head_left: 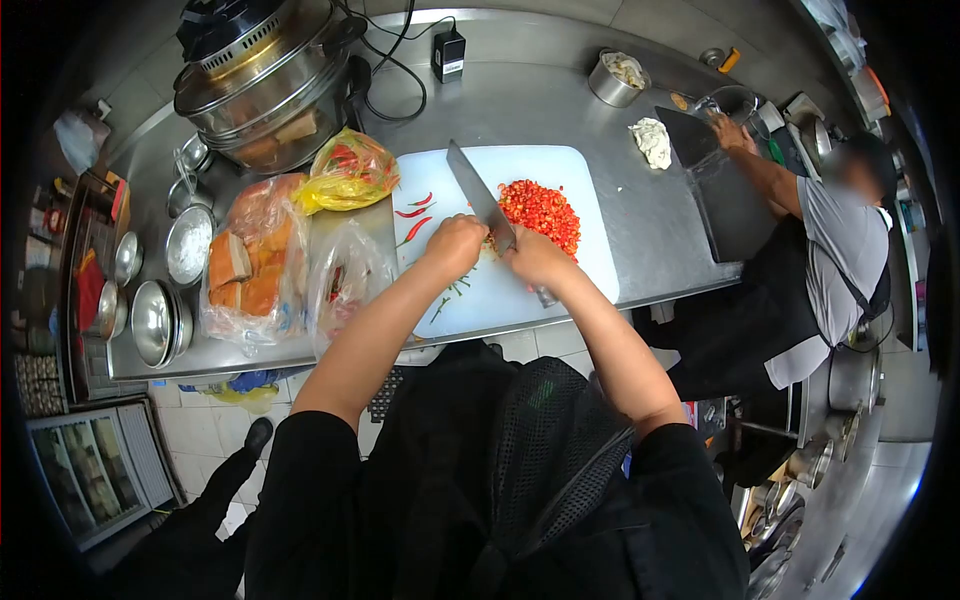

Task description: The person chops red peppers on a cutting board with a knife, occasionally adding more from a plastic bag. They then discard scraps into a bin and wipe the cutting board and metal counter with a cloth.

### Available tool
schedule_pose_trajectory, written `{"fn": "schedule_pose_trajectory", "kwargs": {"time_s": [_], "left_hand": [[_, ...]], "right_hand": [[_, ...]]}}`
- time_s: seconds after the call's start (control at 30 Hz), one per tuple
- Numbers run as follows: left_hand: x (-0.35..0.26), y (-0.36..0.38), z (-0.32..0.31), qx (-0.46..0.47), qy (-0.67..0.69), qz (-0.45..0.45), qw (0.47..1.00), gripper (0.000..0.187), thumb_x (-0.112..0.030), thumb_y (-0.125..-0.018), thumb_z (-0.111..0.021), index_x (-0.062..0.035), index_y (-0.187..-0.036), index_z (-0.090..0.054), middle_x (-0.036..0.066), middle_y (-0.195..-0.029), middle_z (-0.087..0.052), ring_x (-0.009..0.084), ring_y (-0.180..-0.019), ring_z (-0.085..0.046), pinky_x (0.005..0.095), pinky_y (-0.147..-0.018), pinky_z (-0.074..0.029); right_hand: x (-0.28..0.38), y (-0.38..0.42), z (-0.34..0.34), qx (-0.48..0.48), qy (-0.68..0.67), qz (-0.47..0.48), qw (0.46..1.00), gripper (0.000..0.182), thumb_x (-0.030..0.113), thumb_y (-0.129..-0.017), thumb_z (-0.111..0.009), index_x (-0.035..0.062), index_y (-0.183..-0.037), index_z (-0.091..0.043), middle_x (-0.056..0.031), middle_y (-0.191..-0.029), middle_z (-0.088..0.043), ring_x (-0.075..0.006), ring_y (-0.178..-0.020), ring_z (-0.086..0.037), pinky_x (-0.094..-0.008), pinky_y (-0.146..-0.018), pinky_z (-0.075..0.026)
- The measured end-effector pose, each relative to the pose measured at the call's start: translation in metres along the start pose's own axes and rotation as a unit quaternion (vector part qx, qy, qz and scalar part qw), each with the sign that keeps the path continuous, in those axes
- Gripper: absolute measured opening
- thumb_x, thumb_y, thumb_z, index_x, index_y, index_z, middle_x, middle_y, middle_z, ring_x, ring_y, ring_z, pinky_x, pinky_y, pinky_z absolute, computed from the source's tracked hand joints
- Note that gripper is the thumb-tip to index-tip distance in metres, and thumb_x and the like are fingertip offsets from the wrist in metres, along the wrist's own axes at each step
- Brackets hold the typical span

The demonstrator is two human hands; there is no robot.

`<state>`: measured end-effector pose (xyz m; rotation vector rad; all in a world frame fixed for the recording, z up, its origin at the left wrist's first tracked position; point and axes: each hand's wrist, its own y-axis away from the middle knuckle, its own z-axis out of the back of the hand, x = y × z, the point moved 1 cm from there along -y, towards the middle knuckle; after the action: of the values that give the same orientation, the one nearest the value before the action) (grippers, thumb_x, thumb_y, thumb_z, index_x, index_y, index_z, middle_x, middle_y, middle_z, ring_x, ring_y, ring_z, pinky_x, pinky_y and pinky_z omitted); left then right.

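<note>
My right hand (540, 258) is wrapped around the handle of a large kitchen knife (482, 198), its blade pointing away from me over a white cutting board (575, 165). Just left of the blade, my left hand (458, 243) is closed with its fingers bent; whatever it may hold is hidden. A heap of chopped red chillies (540, 215) lies right of the blade. Several whole red chillies (414, 231) rest at the board's left side. Cut green stems (450, 297) are scattered nearer to me.
Left of the board are a yellow bag of chillies (350, 170), another clear bag (345, 280), bagged orange-brown blocks (250, 270) and steel bowls (152, 322). A glass-bowled cooker (265, 100) stands behind. At right, a co-worker (800, 240) reaches over the sink (715, 205).
</note>
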<state>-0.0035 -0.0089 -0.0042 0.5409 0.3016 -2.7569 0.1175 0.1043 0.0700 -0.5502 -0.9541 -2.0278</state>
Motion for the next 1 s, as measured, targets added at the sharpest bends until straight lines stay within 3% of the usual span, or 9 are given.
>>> {"fn": "schedule_pose_trajectory", "kwargs": {"time_s": [0.2,0.27,0.37,0.53,0.6,0.7,0.8,0.97,1.0], "left_hand": [[-0.004,-0.004,0.001,0.025,-0.023,0.032,0.999,0.013,-0.001,-0.080,-0.056,-0.0017,-0.086,-0.068,0.019,-0.095,-0.066,0.0363,-0.096,-0.062,0.0445,-0.086,-0.051],[-0.002,-0.004,0.000,0.022,-0.018,0.027,0.999,0.013,-0.002,-0.080,-0.056,-0.0014,-0.085,-0.067,0.019,-0.096,-0.066,0.0365,-0.096,-0.063,0.0446,-0.086,-0.051],[-0.005,-0.004,0.004,0.024,-0.008,0.026,0.999,0.013,-0.002,-0.080,-0.056,-0.0012,-0.086,-0.067,0.019,-0.096,-0.066,0.0365,-0.097,-0.063,0.0449,-0.085,-0.051],[-0.004,-0.004,0.004,0.047,-0.010,0.061,0.997,0.014,-0.003,-0.081,-0.056,-0.0019,-0.088,-0.067,0.018,-0.097,-0.066,0.0361,-0.099,-0.063,0.0456,-0.085,-0.051],[-0.004,-0.005,0.004,0.036,0.006,0.062,0.997,0.014,-0.003,-0.081,-0.055,-0.0019,-0.089,-0.067,0.018,-0.097,-0.067,0.0359,-0.098,-0.063,0.0450,-0.085,-0.051],[-0.005,-0.004,0.003,0.032,-0.027,0.035,0.998,0.015,-0.003,-0.081,-0.055,-0.0033,-0.090,-0.067,0.017,-0.096,-0.066,0.0345,-0.097,-0.063,0.0449,-0.085,-0.050],[-0.011,0.011,0.007,0.051,-0.042,0.030,0.997,0.015,-0.003,-0.080,-0.056,-0.0053,-0.090,-0.067,0.015,-0.094,-0.066,0.0332,-0.096,-0.062,0.0453,-0.084,-0.049],[-0.001,0.049,0.017,0.036,0.036,0.075,0.996,0.013,-0.006,-0.082,-0.054,-0.0049,-0.091,-0.064,0.015,-0.091,-0.065,0.0345,-0.093,-0.061,0.0475,-0.081,-0.048],[0.009,0.050,0.022,-0.010,0.039,0.104,0.994,0.011,-0.007,-0.080,-0.056,-0.0044,-0.088,-0.063,0.016,-0.090,-0.064,0.0358,-0.090,-0.061,0.0471,-0.080,-0.048]], "right_hand": [[0.023,0.011,0.012,0.084,0.055,-0.034,0.994,0.030,0.011,-0.087,-0.051,-0.0083,-0.109,-0.050,-0.0189,-0.071,-0.063,-0.0252,-0.049,-0.061,-0.0379,-0.048,-0.050],[0.004,0.005,-0.013,-0.003,0.053,-0.005,0.999,0.026,0.011,-0.087,-0.051,-0.0072,-0.106,-0.051,-0.0178,-0.070,-0.063,-0.0252,-0.050,-0.062,-0.0372,-0.047,-0.050],[-0.008,-0.007,-0.010,0.010,0.031,0.023,0.999,0.027,0.012,-0.087,-0.051,-0.0068,-0.106,-0.052,-0.0187,-0.072,-0.064,-0.0264,-0.050,-0.062,-0.0374,-0.048,-0.050],[0.017,0.009,0.003,0.070,0.054,-0.033,0.996,0.030,0.013,-0.087,-0.051,-0.0049,-0.111,-0.052,-0.0196,-0.073,-0.064,-0.0263,-0.052,-0.063,-0.0372,-0.048,-0.050],[0.003,0.006,-0.019,-0.020,0.032,-0.013,0.999,0.031,0.013,-0.087,-0.052,-0.0044,-0.112,-0.052,-0.0168,-0.072,-0.063,-0.0239,-0.051,-0.062,-0.0364,-0.047,-0.049],[-0.004,0.009,-0.005,-0.001,-0.051,-0.019,0.999,0.032,0.014,-0.087,-0.053,-0.0045,-0.113,-0.052,-0.0150,-0.072,-0.063,-0.0219,-0.049,-0.059,-0.0362,-0.048,-0.049],[-0.016,0.011,0.002,-0.017,-0.042,-0.025,0.999,0.038,0.014,-0.086,-0.051,-0.0027,-0.120,-0.053,-0.0173,-0.080,-0.067,-0.0234,-0.048,-0.060,-0.0371,-0.051,-0.050],[-0.041,0.006,-0.001,-0.024,-0.087,-0.035,0.995,0.037,0.015,-0.087,-0.052,-0.0013,-0.119,-0.054,-0.0136,-0.081,-0.067,-0.0227,-0.048,-0.060,-0.0368,-0.051,-0.050],[-0.041,0.006,-0.001,-0.025,-0.069,-0.044,0.996,0.037,0.016,-0.087,-0.052,-0.0010,-0.119,-0.054,-0.0136,-0.080,-0.067,-0.0225,-0.048,-0.060,-0.0368,-0.052,-0.050]]}}
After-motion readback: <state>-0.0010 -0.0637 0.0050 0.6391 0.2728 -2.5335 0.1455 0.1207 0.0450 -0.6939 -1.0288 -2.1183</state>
